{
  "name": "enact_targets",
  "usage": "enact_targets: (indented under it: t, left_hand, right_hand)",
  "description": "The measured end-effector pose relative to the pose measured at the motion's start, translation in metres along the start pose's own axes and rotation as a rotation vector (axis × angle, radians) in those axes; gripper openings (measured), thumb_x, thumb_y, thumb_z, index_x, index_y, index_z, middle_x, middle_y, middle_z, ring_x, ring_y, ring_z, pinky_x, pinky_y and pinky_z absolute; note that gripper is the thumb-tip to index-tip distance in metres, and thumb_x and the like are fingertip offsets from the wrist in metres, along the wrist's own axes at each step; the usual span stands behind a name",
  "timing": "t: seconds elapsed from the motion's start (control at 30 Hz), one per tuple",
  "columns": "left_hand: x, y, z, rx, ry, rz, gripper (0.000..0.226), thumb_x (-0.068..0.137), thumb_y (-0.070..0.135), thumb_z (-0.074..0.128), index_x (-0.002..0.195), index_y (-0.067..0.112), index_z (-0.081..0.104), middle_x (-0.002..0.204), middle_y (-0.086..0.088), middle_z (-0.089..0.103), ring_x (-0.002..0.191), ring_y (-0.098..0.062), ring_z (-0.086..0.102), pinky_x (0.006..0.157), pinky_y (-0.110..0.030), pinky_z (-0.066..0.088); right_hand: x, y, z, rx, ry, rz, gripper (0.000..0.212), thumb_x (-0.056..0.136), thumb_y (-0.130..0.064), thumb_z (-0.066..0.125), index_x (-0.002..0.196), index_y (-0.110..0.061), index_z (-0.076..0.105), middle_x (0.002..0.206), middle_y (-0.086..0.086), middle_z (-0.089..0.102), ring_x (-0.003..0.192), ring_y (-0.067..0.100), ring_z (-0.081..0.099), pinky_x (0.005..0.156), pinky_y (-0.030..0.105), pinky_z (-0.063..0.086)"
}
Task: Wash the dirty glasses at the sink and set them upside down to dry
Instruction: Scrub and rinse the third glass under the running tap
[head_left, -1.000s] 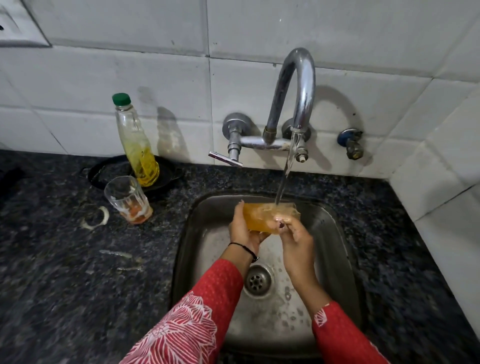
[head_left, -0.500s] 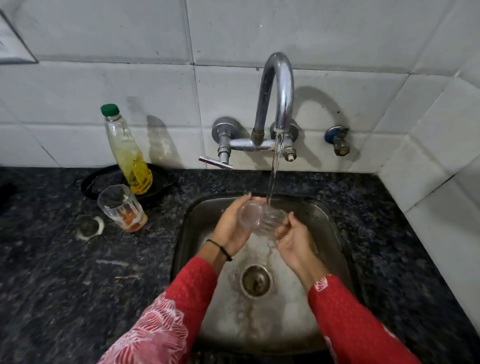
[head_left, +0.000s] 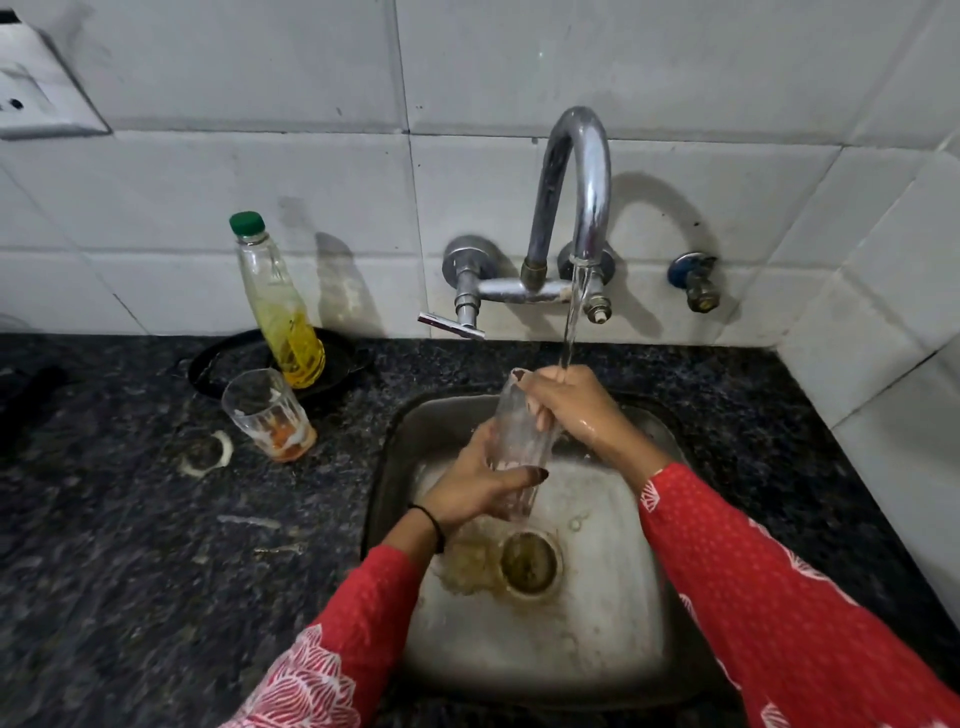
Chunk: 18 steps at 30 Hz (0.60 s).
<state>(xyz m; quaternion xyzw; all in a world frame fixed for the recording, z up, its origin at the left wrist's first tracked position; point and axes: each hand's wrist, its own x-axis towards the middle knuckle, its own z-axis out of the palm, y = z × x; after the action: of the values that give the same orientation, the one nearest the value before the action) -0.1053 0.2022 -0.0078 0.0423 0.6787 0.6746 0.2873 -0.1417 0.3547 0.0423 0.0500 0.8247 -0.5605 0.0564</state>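
A clear glass (head_left: 519, 441) is held tilted over the steel sink (head_left: 649, 623), under the water running from the chrome tap (head_left: 576, 197). My left hand (head_left: 478, 483) grips its lower end. My right hand (head_left: 571, 405) is at its upper end, fingers reaching into the mouth, with the stream falling on them. A second glass (head_left: 267, 413) with orange dregs stands upright on the dark counter left of the sink.
A green-capped bottle of yellow liquid (head_left: 275, 306) stands in a black dish (head_left: 234, 358) behind the dirty glass. A pale ring-shaped scrap (head_left: 208, 454) lies on the granite counter (head_left: 156, 571). Brownish residue surrounds the drain (head_left: 530, 561). Tiled walls close the back and right.
The orange liquid has left the glass, which now looks clear. It turned from lying sideways to tilted lengthwise, left hand low, right hand at the top. Residue has gathered by the drain.
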Motion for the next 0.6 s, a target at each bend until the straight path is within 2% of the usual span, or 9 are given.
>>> enact_targets:
  t: [0.13,0.17,0.23,0.3,0.33,0.4,0.47,0.53,0.6]
  left_hand:
    - [-0.005,0.009,0.004,-0.519,-0.226,-0.084,0.059,0.078,0.017,0.069,0.133,0.016,0.047,0.122,-0.018,0.058,0.087,-0.029,0.069,0.077,-0.048,0.058]
    - [-0.005,0.011,0.006,-0.501,-0.232,-0.072,0.060,0.077,0.019,0.071,0.132,0.015,0.048,0.121,-0.017,0.059,0.087,-0.030,0.069,0.078,-0.049,0.058]
    - [0.001,0.013,0.015,-0.197,-0.090,-0.010,0.070,0.076,0.021,0.075,0.136,0.016,0.041,0.121,-0.010,0.060,0.093,-0.027,0.068,0.081,-0.046,0.058]
    - [0.005,0.015,0.025,0.164,0.066,0.077,0.086,0.076,0.019,0.078,0.142,0.023,0.024,0.116,0.001,0.056,0.090,-0.018,0.068,0.066,-0.027,0.060]
    - [0.007,0.014,0.029,0.236,0.111,0.120,0.092,0.074,0.019,0.079,0.143,0.030,0.018,0.114,0.005,0.054,0.090,-0.017,0.068,0.060,-0.021,0.057]
    - [0.012,0.006,0.029,0.185,0.088,0.165,0.090,0.071,0.024,0.081,0.141,0.030,0.025,0.120,0.008,0.054,0.104,-0.015,0.064,0.072,-0.018,0.055]
    - [0.006,0.013,0.022,-0.103,-0.031,0.086,0.067,0.073,0.026,0.078,0.131,0.024,0.045,0.122,0.000,0.062,0.106,-0.020,0.064,0.081,-0.030,0.057]
    - [0.001,0.017,0.016,-0.358,-0.184,-0.012,0.050,0.080,0.022,0.072,0.126,0.018,0.054,0.112,-0.009,0.067,0.089,-0.027,0.068,0.068,-0.039,0.059]
    - [0.003,0.017,0.019,-0.247,-0.118,0.010,0.048,0.081,0.019,0.072,0.125,0.017,0.052,0.111,-0.012,0.066,0.084,-0.027,0.068,0.066,-0.041,0.059]
  right_hand:
    - [-0.004,-0.004,-0.004,0.277,0.055,-0.002,0.036,0.088,-0.027,0.065,0.058,-0.008,0.057,0.049,0.004,0.052,0.037,0.009,0.044,0.046,0.018,0.041]
    - [-0.004,-0.004,-0.005,0.288,0.057,-0.002,0.035,0.087,-0.027,0.066,0.059,-0.009,0.058,0.051,0.004,0.052,0.037,0.009,0.044,0.047,0.019,0.041]
    - [-0.003,-0.005,-0.006,0.129,0.060,0.003,0.034,0.088,-0.027,0.065,0.059,-0.010,0.058,0.051,0.002,0.053,0.039,0.008,0.046,0.052,0.024,0.043]
    - [-0.002,-0.006,-0.007,-0.163,0.036,0.012,0.035,0.088,-0.029,0.063,0.059,-0.010,0.057,0.050,0.004,0.054,0.045,0.012,0.050,0.056,0.026,0.044]
    - [-0.002,-0.007,-0.007,-0.235,0.033,0.006,0.034,0.087,-0.028,0.064,0.059,-0.010,0.057,0.051,0.005,0.053,0.048,0.014,0.051,0.057,0.027,0.043]
    - [-0.005,-0.009,-0.012,-0.171,0.038,-0.008,0.031,0.085,-0.026,0.067,0.060,-0.010,0.058,0.053,0.005,0.054,0.050,0.014,0.049,0.055,0.026,0.041]
    - [-0.012,-0.010,-0.019,0.035,0.048,-0.019,0.027,0.084,-0.024,0.070,0.063,-0.009,0.062,0.059,0.008,0.057,0.055,0.015,0.051,0.056,0.025,0.041]
    - [-0.019,-0.011,-0.023,0.209,0.058,-0.015,0.025,0.085,-0.021,0.069,0.069,-0.003,0.068,0.065,0.013,0.060,0.060,0.019,0.054,0.058,0.025,0.043]
    - [-0.019,-0.013,-0.022,0.166,0.082,-0.006,0.031,0.085,-0.022,0.068,0.065,0.001,0.066,0.059,0.012,0.060,0.053,0.016,0.053,0.054,0.022,0.044]
